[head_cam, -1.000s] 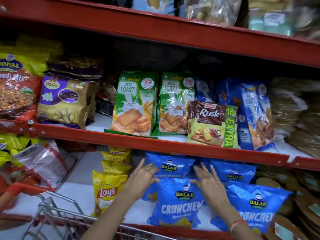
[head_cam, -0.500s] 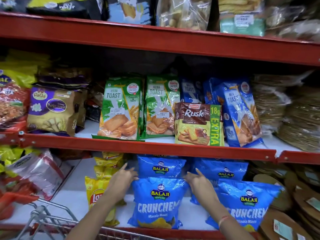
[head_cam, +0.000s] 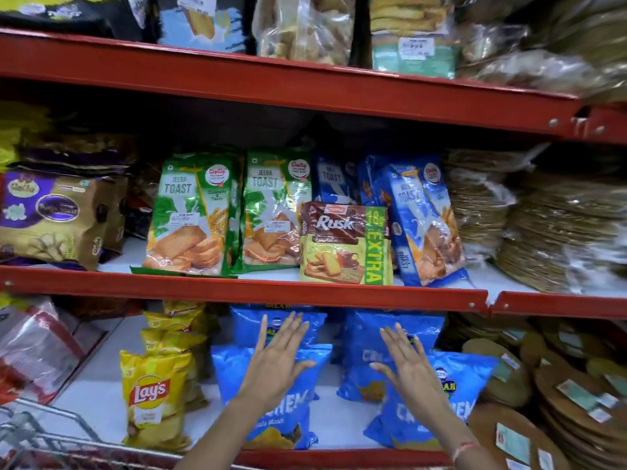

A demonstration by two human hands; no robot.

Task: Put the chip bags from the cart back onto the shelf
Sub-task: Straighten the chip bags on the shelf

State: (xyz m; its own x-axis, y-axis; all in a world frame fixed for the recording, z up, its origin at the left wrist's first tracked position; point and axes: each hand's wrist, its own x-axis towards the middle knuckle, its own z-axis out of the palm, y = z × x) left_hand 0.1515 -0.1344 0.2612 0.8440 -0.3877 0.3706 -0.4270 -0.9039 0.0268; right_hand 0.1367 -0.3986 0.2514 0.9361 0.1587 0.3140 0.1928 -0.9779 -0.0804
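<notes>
Chip bags (head_cam: pixel 271 395) patted flat on shelf (head_cam: pixel 237 290) by left hand (head_cam: pixel 274 364) and right hand (head_cam: pixel 407 371), fingers spread, holding nothing; next, likely back to cart (head_cam: pixel 40 439) at 7 o'clock.

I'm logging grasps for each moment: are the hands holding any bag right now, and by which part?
Nothing is held. The left hand and right hand lie open and flat, fingers spread, over the fronts of the blue chip bags on the shelf.

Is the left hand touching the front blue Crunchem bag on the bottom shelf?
Touching. The head view shows the left hand lying flat, palm down, fingers spread, on the top of the front blue Crunchem bag, with no gap visible between them.
</notes>
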